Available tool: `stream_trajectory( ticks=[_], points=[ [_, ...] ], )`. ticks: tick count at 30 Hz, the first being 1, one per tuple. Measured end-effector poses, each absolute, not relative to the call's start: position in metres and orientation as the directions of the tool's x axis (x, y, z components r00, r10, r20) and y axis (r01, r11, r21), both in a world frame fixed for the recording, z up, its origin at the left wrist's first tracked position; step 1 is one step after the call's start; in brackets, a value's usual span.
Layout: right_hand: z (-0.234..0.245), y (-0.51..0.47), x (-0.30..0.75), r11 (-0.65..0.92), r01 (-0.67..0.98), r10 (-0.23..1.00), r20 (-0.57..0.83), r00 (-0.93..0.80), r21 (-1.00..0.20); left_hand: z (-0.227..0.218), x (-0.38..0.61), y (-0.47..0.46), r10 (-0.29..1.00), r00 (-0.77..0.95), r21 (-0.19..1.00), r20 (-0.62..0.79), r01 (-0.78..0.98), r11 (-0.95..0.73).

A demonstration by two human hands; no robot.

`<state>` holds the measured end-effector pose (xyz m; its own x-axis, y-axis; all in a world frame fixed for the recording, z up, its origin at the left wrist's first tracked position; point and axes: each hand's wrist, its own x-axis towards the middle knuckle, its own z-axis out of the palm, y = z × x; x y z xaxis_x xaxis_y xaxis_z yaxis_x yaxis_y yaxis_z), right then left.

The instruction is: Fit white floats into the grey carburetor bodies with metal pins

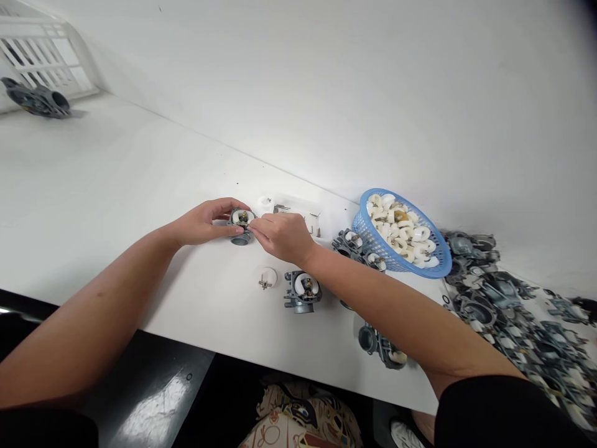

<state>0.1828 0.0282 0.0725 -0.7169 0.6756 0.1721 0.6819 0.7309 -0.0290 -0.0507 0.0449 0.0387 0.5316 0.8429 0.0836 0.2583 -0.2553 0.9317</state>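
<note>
My left hand [209, 222] grips a small grey metal carburetor [240, 238] from its left side, fingers behind it and thumb in front. A white float [239, 217] sits in its open top, with brass parts at the centre. My right hand [285, 236] is closed in a pinch at the carburetor's right edge; whatever its fingertips hold is hidden. Behind that hand, a white tray [321, 211] holds several thin metal pins [316, 223]. A loose white float [268, 277] lies in front, beside a second carburetor [304, 297] with a float in it.
A blue basket [443, 246] full of white floats stands at the right. Several carburetors [368, 340] lie around my right forearm, and a large heap of them [522, 330] covers the far right. At the upper left, another carburetor [40, 99] lies by a white crate [77, 56].
</note>
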Motion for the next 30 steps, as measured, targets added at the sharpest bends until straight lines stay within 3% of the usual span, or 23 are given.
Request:
stream_trajectory(
  ticks=[10,15,24,30],
  points=[
    [0.071,0.031,0.184,0.764,0.644,0.62,0.225,-0.752,0.047,0.038,-0.052,0.045,0.842,0.534,0.926,0.077,0.276,-0.259],
    [0.075,0.034,0.196,0.804,0.594,0.571,0.305,-0.763,-0.018,0.039,-0.052,0.045,0.837,0.542,0.929,0.075,0.266,-0.256],
    [0.153,0.001,0.268,0.804,0.571,0.539,0.606,-0.585,-0.165,0.04,-0.049,0.043,0.864,0.503,0.923,0.023,0.322,-0.212],
    [0.187,-0.053,0.321,0.728,0.66,0.578,0.685,-0.444,-0.186,0.044,-0.047,0.04,0.868,0.492,0.963,-0.064,0.26,-0.076]
  ],
)
